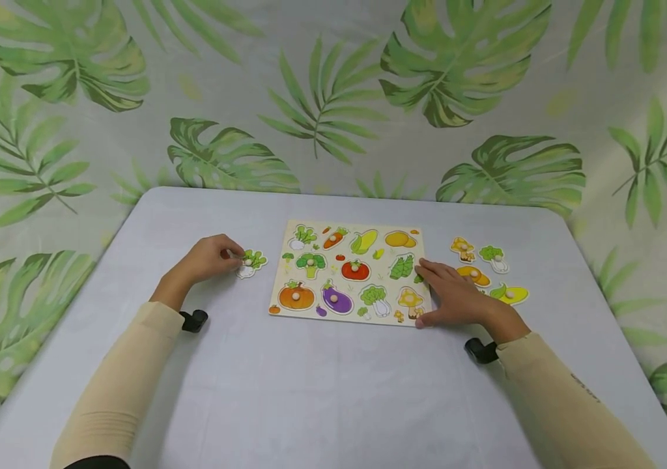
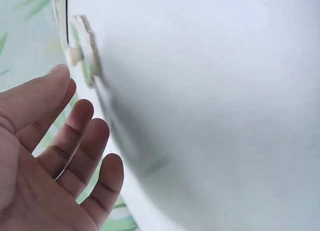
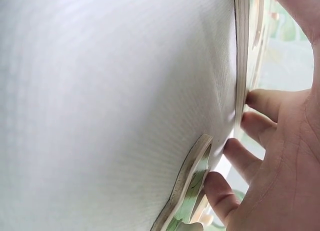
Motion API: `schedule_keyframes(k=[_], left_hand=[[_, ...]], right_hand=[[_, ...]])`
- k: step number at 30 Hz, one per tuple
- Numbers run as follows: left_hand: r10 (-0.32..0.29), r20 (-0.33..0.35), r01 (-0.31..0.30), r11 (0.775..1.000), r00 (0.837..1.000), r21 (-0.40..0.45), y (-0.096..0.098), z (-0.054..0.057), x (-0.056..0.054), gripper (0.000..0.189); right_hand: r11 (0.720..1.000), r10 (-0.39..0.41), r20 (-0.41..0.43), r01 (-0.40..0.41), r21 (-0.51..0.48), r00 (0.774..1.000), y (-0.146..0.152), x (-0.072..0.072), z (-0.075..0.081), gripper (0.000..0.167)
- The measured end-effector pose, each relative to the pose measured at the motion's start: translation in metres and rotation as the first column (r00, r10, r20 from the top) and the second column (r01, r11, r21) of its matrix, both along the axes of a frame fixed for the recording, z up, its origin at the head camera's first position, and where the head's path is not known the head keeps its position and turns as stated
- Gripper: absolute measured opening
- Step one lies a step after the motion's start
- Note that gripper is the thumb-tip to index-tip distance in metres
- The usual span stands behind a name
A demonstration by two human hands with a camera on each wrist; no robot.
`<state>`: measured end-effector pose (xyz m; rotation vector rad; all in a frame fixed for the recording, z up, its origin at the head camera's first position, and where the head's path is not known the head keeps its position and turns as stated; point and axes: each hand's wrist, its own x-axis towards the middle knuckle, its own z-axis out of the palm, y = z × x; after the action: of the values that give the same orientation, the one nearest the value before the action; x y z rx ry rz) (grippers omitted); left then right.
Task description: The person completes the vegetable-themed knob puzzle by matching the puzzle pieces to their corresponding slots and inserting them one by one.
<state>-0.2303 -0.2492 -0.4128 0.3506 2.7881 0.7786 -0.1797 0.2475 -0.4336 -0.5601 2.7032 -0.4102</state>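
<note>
Head view: right hand (image 1: 455, 296) overlaps board (image 1: 383, 275), corn piece (image 1: 515, 296) near.

Behind a white table (image 1: 322, 384) hangs a pale backdrop (image 1: 345, 85) (printed with broad and feathery green leaves)

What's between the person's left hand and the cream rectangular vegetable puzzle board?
Head view: one flat green-and-white turnip-shaped puzzle piece, right by the left hand; past it, bare white tabletop up to the puzzle board.
</note>
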Motion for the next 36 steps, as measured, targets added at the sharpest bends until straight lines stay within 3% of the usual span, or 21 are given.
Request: schedule_keyframes(k=[4, 9, 14, 21, 31, 36], left_hand=[[0.043, 0.049, -0.044, 0.999, 0.998, 0.021, -0.006, -0.008, -0.001, 0.027], [0.056, 0.059, -0.059, 0.997, 0.997, 0.051, -0.008, -0.014, -0.004, 0.026], [0.065, 0.067, -0.068, 0.997, 0.996, 0.044, -0.008, -0.015, -0.007, 0.025], [0.028, 0.158, -0.038, 0.997, 0.987, 0.064, -0.003, -0.009, -0.009, 0.037], [0.043, 0.101, -0.046, 0.998, 0.994, 0.030, 0.005, -0.010, -0.012, 0.026], [0.018, 0.080, -0.025, 0.996, 0.997, 0.087, 0.007, -0.011, -0.009, 0.027]], right_hand=[[1.000, 0.005, -0.007, -0.005, 0.003, 1.000, 0.001, 0.000, -0.001, 0.115], [1.000, 0.001, -0.006, -0.001, 0.007, 1.000, 0.001, 0.001, -0.001, 0.114], [1.000, 0.010, -0.006, -0.010, 0.001, 1.000, 0.000, 0.001, 0.000, 0.113], [1.000, 0.009, -0.004, -0.009, 0.007, 1.000, 0.000, 0.001, 0.002, 0.113], [1.000, 0.001, -0.009, -0.001, 0.003, 1.000, -0.002, 0.001, 0.002, 0.113], [1.000, 0.001, -0.005, -0.001, 0.011, 1.000, -0.001, 0.002, 0.002, 0.114]])
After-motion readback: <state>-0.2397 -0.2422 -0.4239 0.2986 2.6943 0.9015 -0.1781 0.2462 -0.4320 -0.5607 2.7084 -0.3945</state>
